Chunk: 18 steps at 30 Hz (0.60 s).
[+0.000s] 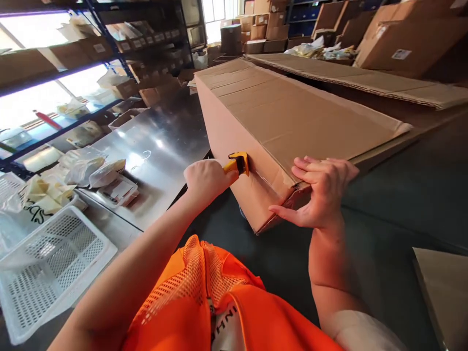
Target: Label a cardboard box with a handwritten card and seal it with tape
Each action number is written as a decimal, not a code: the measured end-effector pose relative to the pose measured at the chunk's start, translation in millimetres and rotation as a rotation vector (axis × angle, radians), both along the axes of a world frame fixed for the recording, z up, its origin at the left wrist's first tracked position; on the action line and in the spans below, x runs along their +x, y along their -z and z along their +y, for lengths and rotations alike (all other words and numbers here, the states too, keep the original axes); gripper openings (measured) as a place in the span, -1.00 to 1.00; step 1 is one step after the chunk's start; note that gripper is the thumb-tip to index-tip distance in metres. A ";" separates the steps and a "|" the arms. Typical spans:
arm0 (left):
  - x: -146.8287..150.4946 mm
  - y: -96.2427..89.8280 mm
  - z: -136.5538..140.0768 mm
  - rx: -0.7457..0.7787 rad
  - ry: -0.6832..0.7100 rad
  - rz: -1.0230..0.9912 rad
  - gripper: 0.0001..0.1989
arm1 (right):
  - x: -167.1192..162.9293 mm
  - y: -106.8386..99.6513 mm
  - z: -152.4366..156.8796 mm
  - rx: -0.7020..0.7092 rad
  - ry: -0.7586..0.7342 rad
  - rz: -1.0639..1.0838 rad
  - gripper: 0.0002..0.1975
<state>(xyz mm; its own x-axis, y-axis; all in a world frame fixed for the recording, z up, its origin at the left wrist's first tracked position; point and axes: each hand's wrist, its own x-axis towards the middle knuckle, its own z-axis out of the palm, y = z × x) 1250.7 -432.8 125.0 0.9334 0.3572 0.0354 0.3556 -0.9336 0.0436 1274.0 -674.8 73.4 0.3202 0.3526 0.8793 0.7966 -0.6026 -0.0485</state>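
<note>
1. Now, the big cardboard box is sitting in front of you, turned at a slant, with a worn corner pointing toward you and a loose flap lifting along its far side.
2. On the side of the box, a shiny strip that looks like tape is running toward that corner.
3. Your left hand is curling tight around a yellow and black tool, which seems to be a cutter. Its head is facing the side of the box; you cannot tell if the tip is touching.
4. Your right hand is spreading open over the corner, fingers lying on the top edge and thumb standing apart, lower down. It is holding no tool.
5. You seem to be working on the strip while bracing the box. The next move is probably calling for a steady right hand and a thumb well away from the tool's path.
6. Farther out, a shiny metal table is standing to your left, with a white basket sitting nearer to you.
7. To your right, a flat cardboard piece is lying low down.
</note>
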 end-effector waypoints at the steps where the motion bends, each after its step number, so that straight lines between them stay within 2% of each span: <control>1: 5.9 1.5 4.9 -0.036 -0.051 -0.013 -0.38 | -3.1 -0.7 0.4 0.002 -0.021 -0.036 -0.29; 5: 27.1 10.3 38.7 -0.127 -0.272 -0.111 -0.38 | -21.7 4.1 -5.0 0.037 -0.031 -0.157 -0.35; 8: 30.7 14.6 62.7 -0.141 -0.292 -0.134 -0.35 | -22.2 9.6 -7.7 0.050 -0.003 -0.209 -0.37; 12: 21.4 21.0 78.4 -0.144 -0.339 -0.082 -0.31 | -7.6 3.0 0.8 -0.003 0.020 -0.098 -0.43; 15: 11.4 30.4 90.2 -0.136 -0.351 -0.015 -0.32 | -8.7 -5.5 11.7 -0.004 0.158 -0.010 -0.50; 18: 1.5 44.5 108.5 -0.152 -0.349 0.064 -0.28 | -25.8 -6.2 30.0 0.037 0.419 0.056 -0.54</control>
<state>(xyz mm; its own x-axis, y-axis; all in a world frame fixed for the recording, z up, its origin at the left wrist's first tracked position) 1252.2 -324.3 80.6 0.7531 0.6507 -0.0966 0.6576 -0.7403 0.1398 1248.2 -644.8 79.5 0.4767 0.1505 0.8661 0.4783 -0.8711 -0.1119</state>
